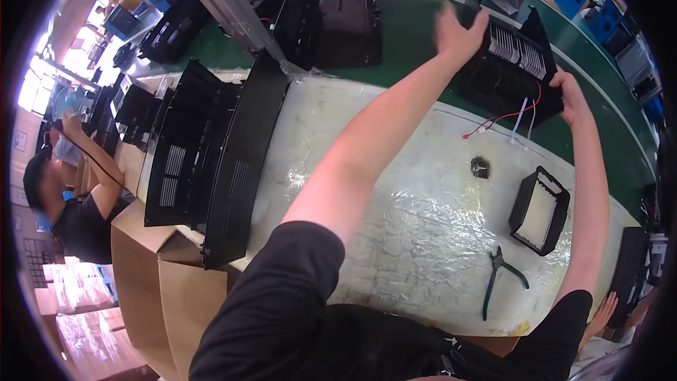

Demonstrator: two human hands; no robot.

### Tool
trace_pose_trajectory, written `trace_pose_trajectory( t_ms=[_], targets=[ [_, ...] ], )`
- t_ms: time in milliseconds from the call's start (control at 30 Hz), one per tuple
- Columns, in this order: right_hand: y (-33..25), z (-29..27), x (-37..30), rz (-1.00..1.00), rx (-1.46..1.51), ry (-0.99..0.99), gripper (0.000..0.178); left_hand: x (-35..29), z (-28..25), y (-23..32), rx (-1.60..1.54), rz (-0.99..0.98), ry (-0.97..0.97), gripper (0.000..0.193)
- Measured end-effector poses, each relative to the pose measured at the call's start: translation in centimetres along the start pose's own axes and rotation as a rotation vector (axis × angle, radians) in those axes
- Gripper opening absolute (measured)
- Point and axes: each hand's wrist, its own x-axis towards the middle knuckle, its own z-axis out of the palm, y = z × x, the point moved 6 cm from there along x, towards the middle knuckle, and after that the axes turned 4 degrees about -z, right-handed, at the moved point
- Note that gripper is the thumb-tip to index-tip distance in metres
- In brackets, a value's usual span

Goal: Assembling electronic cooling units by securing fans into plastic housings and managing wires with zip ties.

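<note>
Closest to you is your own black sleeve, filling the six o'clock edge, with your bare left forearm running up from it toward one o'clock. Your left hand is at one o'clock with the fingers spread open, held against the upper left corner of the black housing without closing on it. Your right hand sits at two o'clock, fingers wrapped over the housing's right edge and gripping it. The housing itself stands tilted at the far edge of the worktable, half over the green conveyor belt, its white slatted grille facing you and red and white wires trailing from its underside onto the plastic-wrapped tabletop. At four o'clock a small black frame with a pale insert lies flat, and just below it, at five o'clock, are green-handled pliers. A small dark part lies near three o'clock. At nine o'clock a stack of black panels rests on cardboard boxes, with another person seated beyond them.
</note>
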Motion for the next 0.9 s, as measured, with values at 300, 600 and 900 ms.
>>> trace_pose_trajectory(
  t_ms=[300,600,900],
  targets=[
    [-8.4,2.1,-9.6,-0.369,-0.169,0.412,0.062,-3.0,-13.7,-2.1,0.293,0.164,0.313,0.081],
    [-8.1,9.4,-20.9,-0.419,-0.330,0.186,0.050,-2.4,-14.7,4.7,0.137,0.142,0.459,0.028],
    [-2.7,17.9,-16.5,-0.137,0.357,0.297,0.058,-19.2,-19.1,19.3,-1.017,-0.310,0.280,0.030]
  ],
)
